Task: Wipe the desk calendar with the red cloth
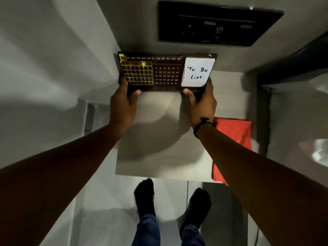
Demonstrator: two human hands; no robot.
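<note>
The dark brown desk calendar [166,75] is held up over the far part of a small white table [159,139]. It carries month names, a gold date grid on the left and a white "To Do List" notepad [197,71] on the right. My left hand [122,105] grips its lower left corner, thumb on the front. My right hand [202,102] grips its lower right corner under the notepad. The red cloth [234,137] lies flat along the table's right edge, partly hidden by my right forearm.
A black framed panel [218,23] hangs on the wall above the calendar. White walls close in on the left, a dark surface edge [291,68] on the right. My feet in black socks [145,197] stand on the pale floor before the table.
</note>
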